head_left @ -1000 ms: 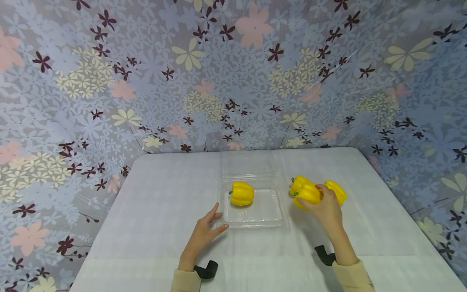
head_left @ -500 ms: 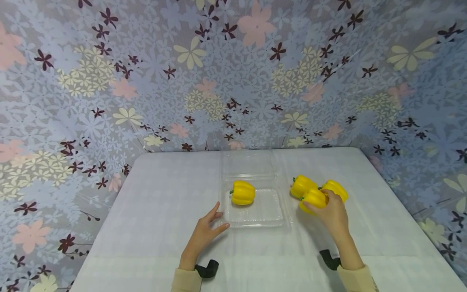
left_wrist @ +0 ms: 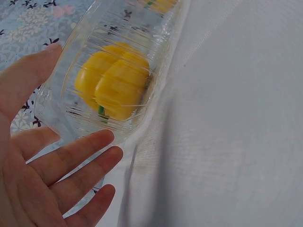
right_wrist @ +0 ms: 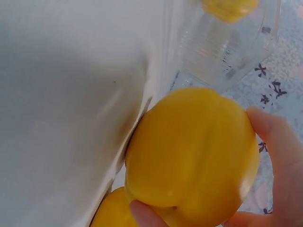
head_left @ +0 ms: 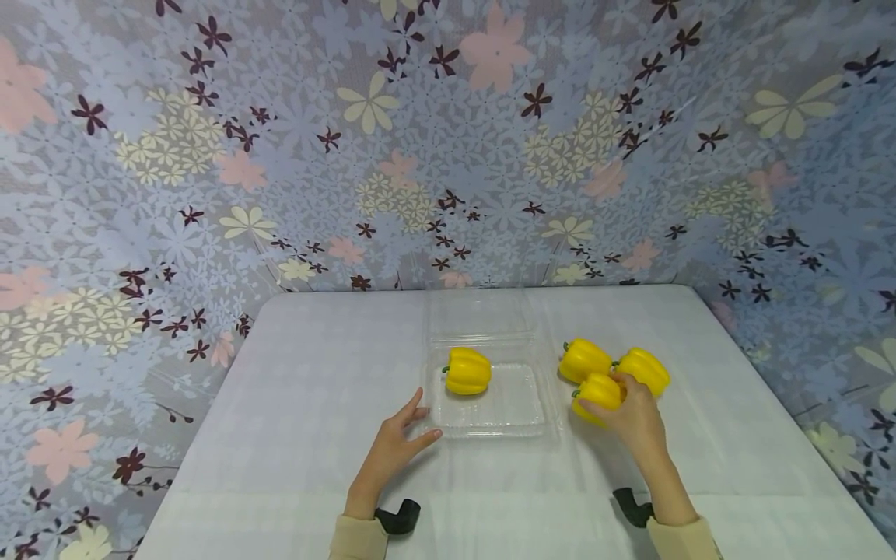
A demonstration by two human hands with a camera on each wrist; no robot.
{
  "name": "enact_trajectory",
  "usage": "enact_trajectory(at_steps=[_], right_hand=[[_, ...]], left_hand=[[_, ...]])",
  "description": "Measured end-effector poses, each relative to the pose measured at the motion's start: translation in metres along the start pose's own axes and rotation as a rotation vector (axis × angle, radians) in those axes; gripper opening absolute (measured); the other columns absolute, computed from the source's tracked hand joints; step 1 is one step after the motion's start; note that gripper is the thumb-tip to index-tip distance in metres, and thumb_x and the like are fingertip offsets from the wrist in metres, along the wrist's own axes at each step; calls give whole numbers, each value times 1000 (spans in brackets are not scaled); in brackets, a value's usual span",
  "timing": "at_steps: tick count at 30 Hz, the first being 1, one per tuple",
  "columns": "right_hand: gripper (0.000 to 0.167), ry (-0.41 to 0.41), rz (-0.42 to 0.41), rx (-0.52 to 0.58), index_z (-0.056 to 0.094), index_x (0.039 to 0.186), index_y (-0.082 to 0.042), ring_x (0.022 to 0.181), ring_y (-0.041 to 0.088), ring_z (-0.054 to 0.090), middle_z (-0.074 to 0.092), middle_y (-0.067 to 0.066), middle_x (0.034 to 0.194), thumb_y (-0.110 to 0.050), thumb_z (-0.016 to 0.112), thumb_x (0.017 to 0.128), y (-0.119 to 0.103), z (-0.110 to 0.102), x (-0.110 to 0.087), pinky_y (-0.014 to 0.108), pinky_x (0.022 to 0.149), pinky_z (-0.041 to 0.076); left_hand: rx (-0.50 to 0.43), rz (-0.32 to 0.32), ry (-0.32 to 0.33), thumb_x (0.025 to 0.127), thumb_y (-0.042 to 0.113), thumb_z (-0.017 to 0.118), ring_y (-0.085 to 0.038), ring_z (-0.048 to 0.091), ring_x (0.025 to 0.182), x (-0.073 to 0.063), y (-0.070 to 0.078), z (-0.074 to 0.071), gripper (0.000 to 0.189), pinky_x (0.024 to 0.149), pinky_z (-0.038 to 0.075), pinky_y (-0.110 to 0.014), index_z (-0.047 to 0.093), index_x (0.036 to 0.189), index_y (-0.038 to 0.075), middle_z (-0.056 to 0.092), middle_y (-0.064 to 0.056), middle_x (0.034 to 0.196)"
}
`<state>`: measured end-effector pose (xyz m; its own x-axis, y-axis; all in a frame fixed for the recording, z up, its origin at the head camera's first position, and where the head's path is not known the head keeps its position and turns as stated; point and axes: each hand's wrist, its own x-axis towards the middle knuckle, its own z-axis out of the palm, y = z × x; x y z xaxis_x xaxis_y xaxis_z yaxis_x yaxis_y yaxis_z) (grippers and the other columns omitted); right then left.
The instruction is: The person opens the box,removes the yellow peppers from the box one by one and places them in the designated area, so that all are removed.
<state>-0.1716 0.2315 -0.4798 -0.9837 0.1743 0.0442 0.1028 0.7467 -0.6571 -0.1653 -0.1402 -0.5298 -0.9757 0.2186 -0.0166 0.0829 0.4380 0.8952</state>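
My right hand (head_left: 638, 416) grips a yellow bell pepper (head_left: 597, 394), thumb on one side and fingers on the other. In the right wrist view that pepper (right_wrist: 194, 151) fills the middle, low over the white cloth. Two more yellow bell peppers sit just beyond it, one at the back left (head_left: 584, 360) and one at the right (head_left: 645, 369). A clear plastic clamshell container (head_left: 516, 397) lies with its lid folded back, holding a single yellow bell pepper (head_left: 469, 372) in its left part. Beside its front left corner is my left hand (head_left: 392, 445), fingers spread and holding nothing.
A table with a white cloth (head_left: 315, 365) carries everything. Flowered fabric (head_left: 392, 163) rises behind the table and along its sides. The container's transparent lid (head_left: 483, 311) lies toward the table's back edge. A black wrist mount (head_left: 397, 517) shows by the left sleeve.
My right hand has brought its bell pepper lower and nearer the front, showing more of the two peppers behind. The left hand and the container keep their places.
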Motion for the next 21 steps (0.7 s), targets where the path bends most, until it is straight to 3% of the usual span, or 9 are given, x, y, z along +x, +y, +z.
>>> enact_trajectory(at_steps=[12, 21], right_hand=[[81, -51, 17, -37, 42, 130, 13, 116, 50, 46, 44, 37, 129, -37, 78, 76, 5, 7, 0, 61, 92, 43], [80, -48, 4, -3, 41, 129, 14, 117, 48, 47, 45, 35, 129, -32, 79, 76, 8, 9, -1, 60, 95, 42]], left_hand=[[13, -1, -2, 85, 39, 70, -35, 46, 133, -1, 0, 1, 82, 111, 32, -57, 29, 150, 10, 60, -14, 132], [17, 8, -1, 84, 40, 70, -34, 48, 131, 0, -1, 0, 83, 110, 33, -57, 29, 150, 10, 60, -14, 131]])
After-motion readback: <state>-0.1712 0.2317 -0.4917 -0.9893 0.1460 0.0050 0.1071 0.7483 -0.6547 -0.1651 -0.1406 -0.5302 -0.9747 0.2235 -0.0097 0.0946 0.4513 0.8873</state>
